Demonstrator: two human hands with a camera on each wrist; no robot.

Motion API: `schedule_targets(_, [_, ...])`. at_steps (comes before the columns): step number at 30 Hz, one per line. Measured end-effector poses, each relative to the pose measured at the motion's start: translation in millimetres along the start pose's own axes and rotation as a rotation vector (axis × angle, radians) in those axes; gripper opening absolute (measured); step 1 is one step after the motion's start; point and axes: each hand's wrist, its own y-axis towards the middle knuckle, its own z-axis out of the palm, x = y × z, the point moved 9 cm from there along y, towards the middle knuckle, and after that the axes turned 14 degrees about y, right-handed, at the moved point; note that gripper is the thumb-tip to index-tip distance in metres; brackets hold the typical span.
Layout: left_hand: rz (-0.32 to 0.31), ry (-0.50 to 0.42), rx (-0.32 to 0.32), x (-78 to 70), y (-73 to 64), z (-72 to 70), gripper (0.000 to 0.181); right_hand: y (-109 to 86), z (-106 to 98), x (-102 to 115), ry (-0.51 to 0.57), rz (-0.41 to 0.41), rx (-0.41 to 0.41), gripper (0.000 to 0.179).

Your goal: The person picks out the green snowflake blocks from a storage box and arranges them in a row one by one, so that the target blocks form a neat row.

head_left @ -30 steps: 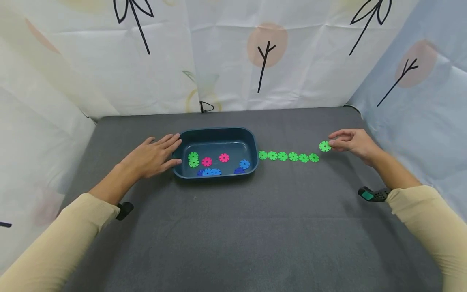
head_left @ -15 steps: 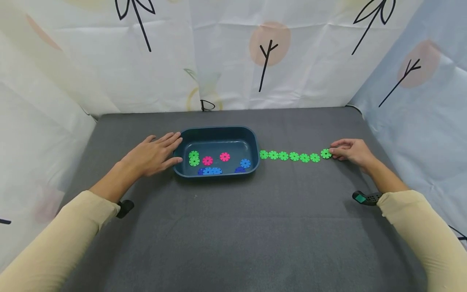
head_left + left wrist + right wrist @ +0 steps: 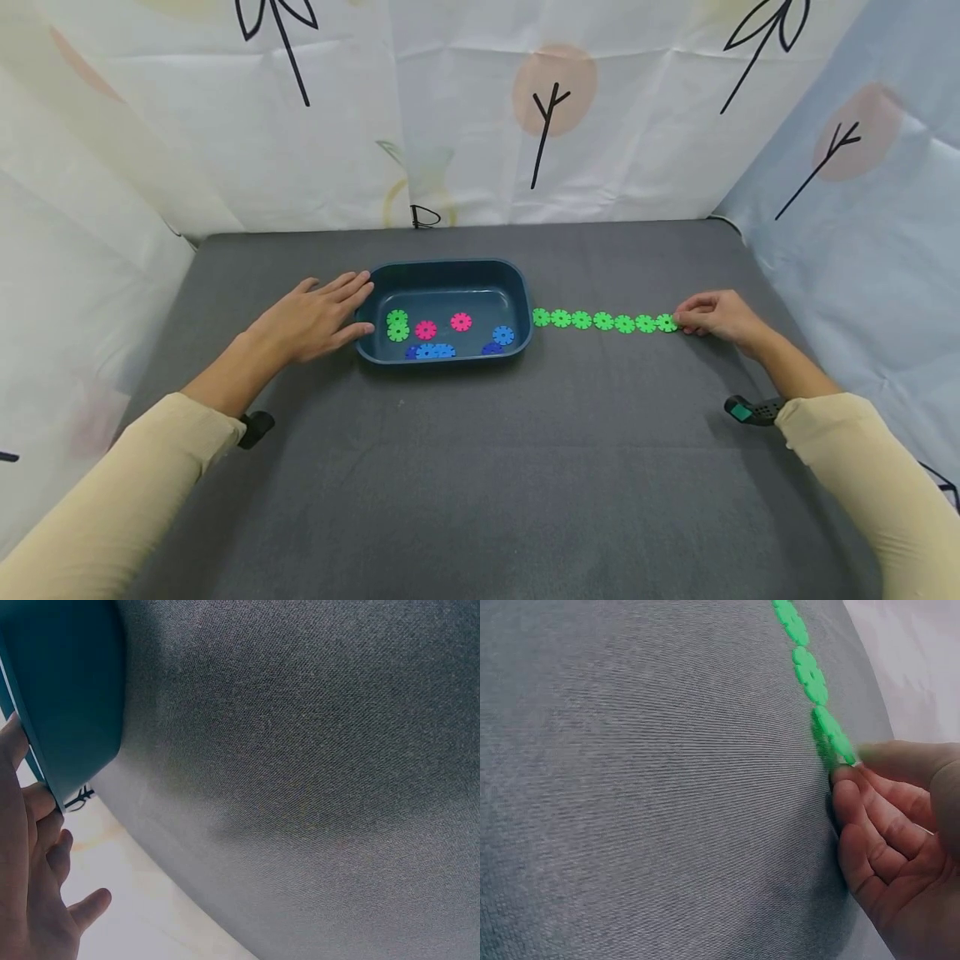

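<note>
My right hand (image 3: 718,318) pinches a green notched plastic disc (image 3: 664,322) between thumb and fingertips. That disc sits at the right end of a row of several green discs (image 3: 581,320) on the table. In the right wrist view, the pinched disc (image 3: 834,736) is slightly tilted and its near edge meets the neighbouring disc (image 3: 810,675). My left hand (image 3: 315,321) rests with straight fingers on the left rim of a dark blue tray (image 3: 450,268). The left wrist view shows those fingertips touching the tray's edge (image 3: 82,697).
Inside the tray lie two green discs (image 3: 397,326), two pink discs (image 3: 425,331) and several blue discs (image 3: 436,352). A grey cloth covers the table (image 3: 480,467). A printed white curtain (image 3: 465,108) stands behind, with more fabric at both sides.
My right hand has lowered the green disc from above the table to the right end of the row, then shifted it slightly left against the last disc. The left hand stays put.
</note>
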Motion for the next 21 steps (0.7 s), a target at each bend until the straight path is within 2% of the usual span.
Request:
schedule_targets(7, [0.003, 0.009, 0.003, 0.4, -0.3, 0.9, 0.072, -3.7, 4, 10, -0.039, 0.021, 0.035, 0.038])
schedule_targets(13, [-0.001, 0.004, -0.007, 1.0, -0.6, 0.3, 0.072, 0.9, -2, 33, -0.087, 0.021, 0.067, 0.038])
schedule_targets(17, [0.0, -0.004, 0.0, 0.0, -1.7, 0.3, 0.073, 8.3, -2, 57, -0.023, 0.015, 0.071, 0.043])
schedule_targets(21, [-0.001, -0.011, -0.004, -0.2, -2.9, -0.8, 0.073, 13.6, 11, 89, 0.09, 0.004, 0.098, 0.05])
